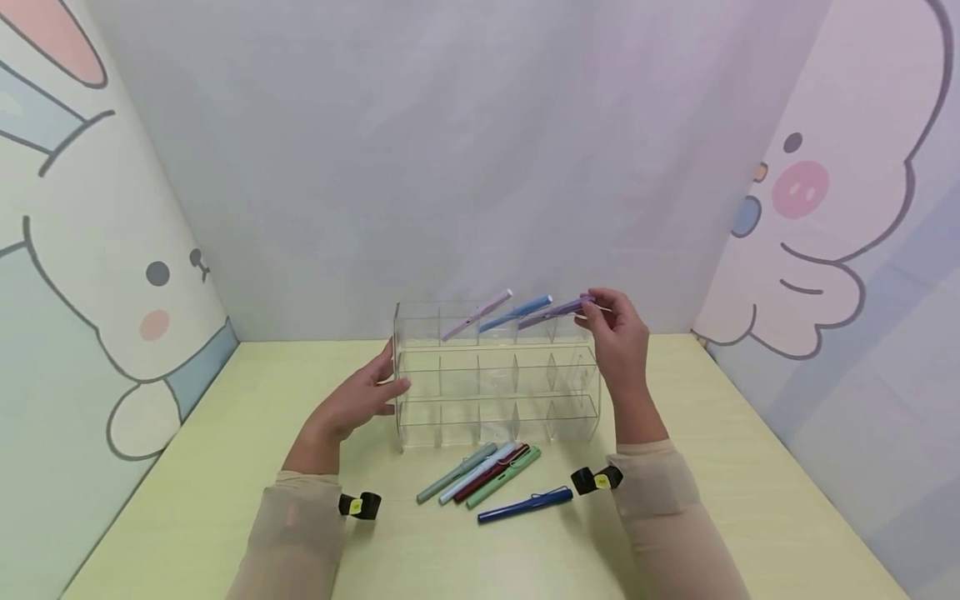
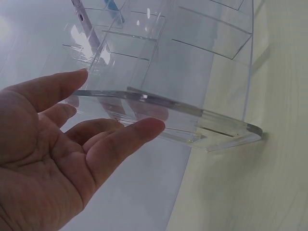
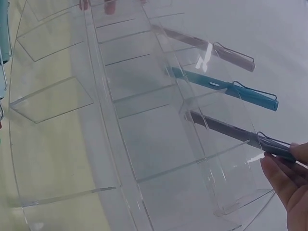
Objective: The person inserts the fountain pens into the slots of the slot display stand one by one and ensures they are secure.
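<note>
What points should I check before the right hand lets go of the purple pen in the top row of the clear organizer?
1. Purple pen held by the right hand: ok, the fingers pinch its upper end.
2. Pen inside a compartment of the acrylic organizer: ok, its lower part sits in a top-row slot, leaning.
3. Slot not shared: ok, the pink pen and the light blue pen stand in other top-row slots.
4. Organizer steadied: ok, the left hand rests open at its left side wall.
5. Pen tip at the slot bottom: cannot tell.
6. Pens lying on the table clear of the organizer: ok, they lie in front.
</note>
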Tool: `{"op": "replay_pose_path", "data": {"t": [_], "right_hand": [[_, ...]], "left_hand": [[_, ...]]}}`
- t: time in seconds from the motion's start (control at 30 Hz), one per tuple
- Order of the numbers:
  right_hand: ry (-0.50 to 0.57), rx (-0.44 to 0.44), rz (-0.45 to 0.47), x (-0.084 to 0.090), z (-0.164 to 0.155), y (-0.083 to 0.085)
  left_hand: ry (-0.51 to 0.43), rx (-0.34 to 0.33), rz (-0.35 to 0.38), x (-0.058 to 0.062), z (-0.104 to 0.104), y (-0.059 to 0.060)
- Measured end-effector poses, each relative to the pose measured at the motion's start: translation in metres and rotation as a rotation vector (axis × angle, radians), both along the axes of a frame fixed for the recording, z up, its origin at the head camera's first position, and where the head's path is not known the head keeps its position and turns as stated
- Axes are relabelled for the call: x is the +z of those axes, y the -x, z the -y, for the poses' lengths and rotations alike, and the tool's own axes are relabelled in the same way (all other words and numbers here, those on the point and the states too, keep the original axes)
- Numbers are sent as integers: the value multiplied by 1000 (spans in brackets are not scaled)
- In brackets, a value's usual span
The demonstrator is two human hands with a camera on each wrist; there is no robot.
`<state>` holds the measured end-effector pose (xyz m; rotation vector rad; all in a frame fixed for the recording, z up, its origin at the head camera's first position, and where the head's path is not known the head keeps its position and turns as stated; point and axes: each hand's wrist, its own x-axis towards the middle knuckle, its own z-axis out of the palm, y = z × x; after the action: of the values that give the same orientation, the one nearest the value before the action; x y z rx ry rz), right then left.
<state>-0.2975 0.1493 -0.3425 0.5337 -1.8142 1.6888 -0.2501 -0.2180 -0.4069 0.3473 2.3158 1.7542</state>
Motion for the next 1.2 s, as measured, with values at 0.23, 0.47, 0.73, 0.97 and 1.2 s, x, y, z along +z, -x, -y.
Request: {"op": "replay_pose_path", "data": {"t": [0.23, 0.47, 0.73, 0.97, 1.2], "right_hand": [[-60, -14, 41, 1, 0, -1], [-174, -78, 73, -1, -2, -10], [-100, -99, 21, -2, -18, -20], [-727, -3, 212, -8, -29, -36], [-1230, 399, 474, -34, -11, -69]], "left_hand": [[-2, -1, -7, 1, 0, -1], [5, 3, 5, -2, 1, -2], [3, -11, -9, -2, 1, -1], [3, -19, -6, -2, 2, 2], [8, -17, 9, -2, 3, 2]]}}
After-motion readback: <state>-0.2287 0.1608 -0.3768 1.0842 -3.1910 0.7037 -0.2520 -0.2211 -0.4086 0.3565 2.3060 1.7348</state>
